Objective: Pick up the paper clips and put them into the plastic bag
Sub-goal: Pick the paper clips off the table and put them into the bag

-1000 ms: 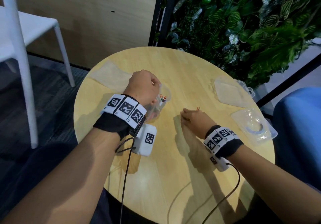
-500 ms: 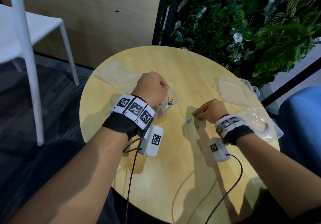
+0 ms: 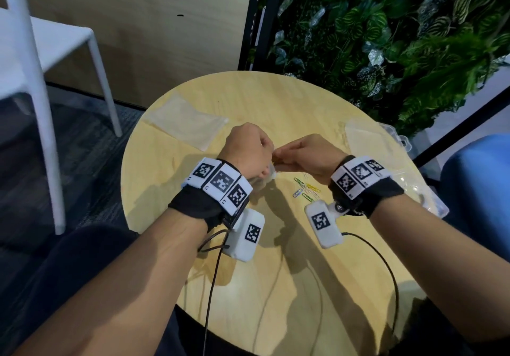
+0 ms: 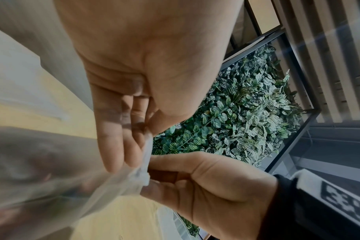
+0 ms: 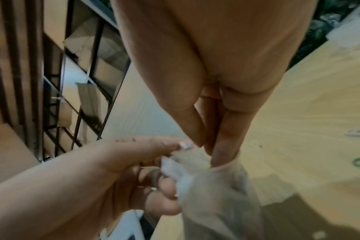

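Both hands (image 3: pixel 278 154) pinch unlabelled plastic bag (image 5: pixel 212 186).

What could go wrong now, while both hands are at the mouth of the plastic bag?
The left hand pinches only the rim of the plastic bag, so the thin film may slip from that grip and spill the clips inside. The right hand also pinches the rim; the mouth could fold shut. Several paper clips lie loose under the right wrist, which might sweep them away.

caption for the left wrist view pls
Both hands, left and right, pinch the mouth of the clear bag.
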Demonstrator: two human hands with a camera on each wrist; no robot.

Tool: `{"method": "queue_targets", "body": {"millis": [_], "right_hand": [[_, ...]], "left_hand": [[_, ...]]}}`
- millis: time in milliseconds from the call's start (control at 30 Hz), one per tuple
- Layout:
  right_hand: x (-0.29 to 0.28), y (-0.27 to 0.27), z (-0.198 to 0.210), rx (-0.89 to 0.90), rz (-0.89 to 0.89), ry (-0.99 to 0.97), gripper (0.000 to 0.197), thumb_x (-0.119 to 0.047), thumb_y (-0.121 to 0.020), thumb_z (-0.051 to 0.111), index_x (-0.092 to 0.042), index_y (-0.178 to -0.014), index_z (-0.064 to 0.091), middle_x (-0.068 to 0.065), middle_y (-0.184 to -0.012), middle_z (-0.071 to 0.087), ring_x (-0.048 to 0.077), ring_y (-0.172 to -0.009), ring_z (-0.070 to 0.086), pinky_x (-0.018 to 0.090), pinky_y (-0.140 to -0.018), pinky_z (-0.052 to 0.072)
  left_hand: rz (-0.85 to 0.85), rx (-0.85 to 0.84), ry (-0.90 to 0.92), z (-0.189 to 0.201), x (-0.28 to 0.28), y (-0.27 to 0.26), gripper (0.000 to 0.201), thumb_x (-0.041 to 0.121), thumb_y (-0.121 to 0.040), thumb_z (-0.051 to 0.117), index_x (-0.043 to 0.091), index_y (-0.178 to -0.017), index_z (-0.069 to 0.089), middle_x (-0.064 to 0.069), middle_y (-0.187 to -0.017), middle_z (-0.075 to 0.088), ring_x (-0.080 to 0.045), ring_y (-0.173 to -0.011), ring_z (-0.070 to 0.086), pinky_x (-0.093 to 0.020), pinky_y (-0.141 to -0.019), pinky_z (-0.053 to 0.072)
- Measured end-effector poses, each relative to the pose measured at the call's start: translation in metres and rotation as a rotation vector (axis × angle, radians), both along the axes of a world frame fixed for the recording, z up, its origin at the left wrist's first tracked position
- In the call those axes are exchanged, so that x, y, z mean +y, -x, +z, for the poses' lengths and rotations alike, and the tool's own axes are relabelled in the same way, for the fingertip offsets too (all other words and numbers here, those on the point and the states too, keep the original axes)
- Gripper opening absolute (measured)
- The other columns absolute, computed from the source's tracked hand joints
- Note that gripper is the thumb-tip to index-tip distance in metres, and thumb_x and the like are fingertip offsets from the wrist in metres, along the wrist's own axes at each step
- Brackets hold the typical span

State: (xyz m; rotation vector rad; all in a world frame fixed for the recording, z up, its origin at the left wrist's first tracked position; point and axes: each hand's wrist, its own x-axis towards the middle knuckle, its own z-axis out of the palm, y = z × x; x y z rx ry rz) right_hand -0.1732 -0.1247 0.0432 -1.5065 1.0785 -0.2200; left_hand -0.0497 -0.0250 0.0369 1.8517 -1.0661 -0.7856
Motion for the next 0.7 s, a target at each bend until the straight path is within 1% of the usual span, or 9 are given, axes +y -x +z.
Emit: {"method": "queue_targets", "body": {"millis": [100, 233, 333, 400, 467, 533, 567, 633, 700], "right_hand": [[0.005, -0.003, -0.003, -0.029, -0.015, -0.052, 0.02, 0.014, -0.087, 0.056, 0.014, -0.103, 0.067, 0.024, -0.098, 0.071, 0.024, -0.081, 0.072, 0.024, -0.073, 0.06], [0.011, 0.0, 0.001, 0.043, 0.14, 0.302, 0.014, -0.001, -0.08, 0.074, 0.004, -0.092, 0.075, 0.019, -0.084, 0.075, 0.019, -0.072, 0.073, 0.021, -0.068, 0.058], [0.002, 0.011, 0.004, -0.016, 0.105, 0.469, 0.011, -0.002, -0.084, 0.069, -0.004, -0.092, 0.076, 0.014, -0.082, 0.075, 0.013, -0.068, 0.072, 0.017, -0.063, 0.056], [-0.014, 0.029, -0.003, 0.129, 0.056, 0.675, 0.015, -0.007, -0.088, 0.064, -0.01, -0.098, 0.075, 0.009, -0.09, 0.075, 0.012, -0.074, 0.072, 0.021, -0.072, 0.058], [-0.028, 0.049, -0.018, 0.493, 0.107, 0.821, 0.028, -0.02, -0.094, 0.057, -0.015, -0.119, 0.068, 0.008, -0.11, 0.072, 0.019, -0.095, 0.069, 0.025, -0.087, 0.052], [-0.033, 0.064, -0.037, 0.766, 0.158, 0.669, 0.047, -0.035, -0.099, 0.045, -0.015, -0.142, 0.045, 0.014, -0.132, 0.06, 0.029, -0.115, 0.059, 0.032, -0.093, 0.045], [-0.032, 0.067, -0.044, 0.82, 0.171, 0.579, 0.053, -0.039, -0.101, 0.04, -0.014, -0.147, 0.036, 0.016, -0.137, 0.054, 0.032, -0.12, 0.055, 0.034, -0.095, 0.043], [-0.027, 0.065, -0.053, 0.807, 0.209, 0.538, 0.057, -0.044, -0.101, 0.033, -0.013, -0.15, 0.028, 0.017, -0.139, 0.052, 0.033, -0.122, 0.053, 0.036, -0.096, 0.041], [-0.02, 0.056, -0.058, 0.747, 0.293, 0.604, 0.058, -0.046, -0.101, 0.033, -0.015, -0.15, 0.029, 0.015, -0.132, 0.057, 0.032, -0.117, 0.056, 0.035, -0.093, 0.041]], "left_hand": [[0.009, 0.018, 0.01, 0.001, 0.002, -0.004, 0.026, 0.007, -0.098, 0.053, 0.004, -0.086, 0.076, -0.014, -0.069, 0.074, -0.029, -0.06, 0.075, -0.048, -0.06, 0.064], [-0.002, 0.008, 0.016, 0.004, 0.004, -0.008, 0.023, 0.01, -0.099, 0.055, 0.004, -0.091, 0.076, -0.012, -0.07, 0.074, -0.026, -0.061, 0.075, -0.046, -0.061, 0.064], [0.018, -0.026, 0.016, 0.004, 0.003, -0.012, 0.024, 0.008, -0.099, 0.053, 0.005, -0.09, 0.075, -0.008, -0.067, 0.072, -0.023, -0.058, 0.074, -0.044, -0.063, 0.064], [0.02, -0.055, 0.021, 0.003, 0.003, -0.015, 0.027, 0.005, -0.098, 0.05, 0.006, -0.088, 0.075, -0.004, -0.064, 0.07, -0.022, -0.057, 0.074, -0.043, -0.064, 0.064], [0.015, -0.07, 0.022, 0.004, 0.003, -0.017, 0.028, 0.005, -0.098, 0.049, 0.006, -0.087, 0.075, -0.005, -0.064, 0.071, -0.022, -0.057, 0.074, -0.042, -0.065, 0.064], [0.008, -0.077, 0.027, 0.004, 0.002, -0.018, 0.028, 0.004, -0.098, 0.049, 0.006, -0.087, 0.076, -0.006, -0.066, 0.071, -0.023, -0.059, 0.074, -0.041, -0.066, 0.064], [0.004, -0.08, 0.03, 0.004, 0.001, -0.017, 0.029, 0.004, -0.098, 0.049, 0.006, -0.088, 0.076, -0.003, -0.066, 0.07, -0.024, -0.059, 0.074, -0.041, -0.065, 0.064], [0.001, -0.083, 0.03, 0.004, 0.0, -0.015, 0.029, 0.004, -0.098, 0.049, 0.004, -0.088, 0.076, 0.007, -0.065, 0.065, -0.024, -0.059, 0.074, -0.041, -0.064, 0.064], [0.0, -0.085, 0.028, 0.003, 0.0, -0.015, 0.029, 0.004, -0.098, 0.049, 0.003, -0.088, 0.075, 0.012, -0.063, 0.062, -0.024, -0.058, 0.074, -0.041, -0.063, 0.064]]}}
